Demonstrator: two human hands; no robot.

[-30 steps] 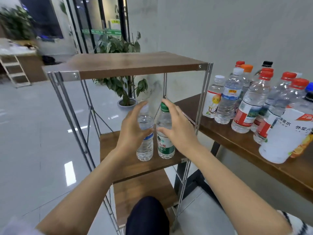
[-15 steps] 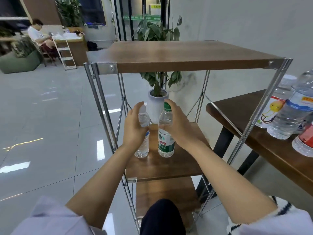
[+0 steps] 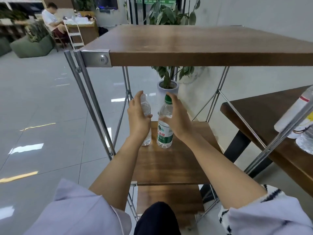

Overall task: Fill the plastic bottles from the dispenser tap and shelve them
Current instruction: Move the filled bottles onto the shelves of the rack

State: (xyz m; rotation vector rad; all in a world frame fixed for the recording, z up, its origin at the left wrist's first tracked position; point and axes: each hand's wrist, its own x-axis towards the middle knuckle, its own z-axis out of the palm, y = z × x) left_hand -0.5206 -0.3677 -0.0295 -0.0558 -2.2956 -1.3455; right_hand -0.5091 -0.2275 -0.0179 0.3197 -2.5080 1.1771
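Head view: both bottles stand upright, side by side and just apart, on the middle shelf (image 3: 169, 164), each inside a hand. We note the left hand (image 3: 138, 121) curled round the clear bottle (image 3: 147, 108), thumb across its front, forefinger reaching up beside the pale cap (image 3: 143, 97); the right hand (image 3: 177, 119) wraps the green-labelled bottle (image 3: 165, 133), thumb on its shoulder, a fingertip at the green cap (image 3: 168, 99). Bottles: thin clear plastic, contents transparent. Shelf boards: dark wood grain, smooth. Posts (image 3: 92, 107): slim shiny metal rod. Whether either hold is firm or loose we cannot tell
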